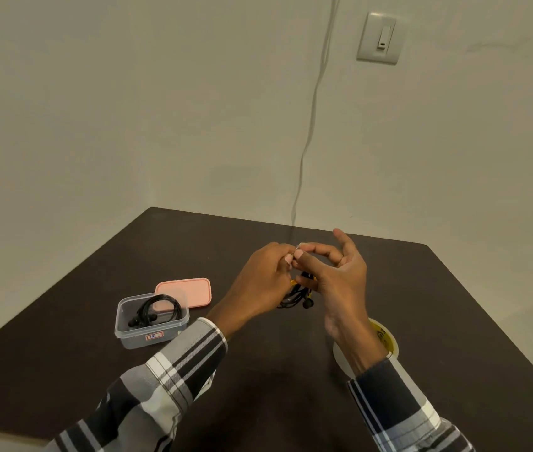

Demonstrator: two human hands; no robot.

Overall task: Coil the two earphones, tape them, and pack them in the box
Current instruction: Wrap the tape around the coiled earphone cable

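Note:
A coiled black earphone (pixel 301 293) with a band of yellow tape round it hangs between my two hands above the table. My left hand (pixel 265 278) grips the bundle from the left. My right hand (pixel 336 272) pinches its top with thumb and forefinger, the other fingers spread. A second coiled black earphone (pixel 157 309) lies inside the clear plastic box (pixel 147 337) at the left. The box's pink lid (pixel 190 291) lies flat just behind it. A roll of tape (pixel 385 340) sits under my right wrist, partly hidden.
The dark brown table (pixel 291 370) stands in a corner against pale walls. A thin white cable (pixel 310 125) runs down the wall behind it. A light switch (pixel 379 39) is high on the right wall.

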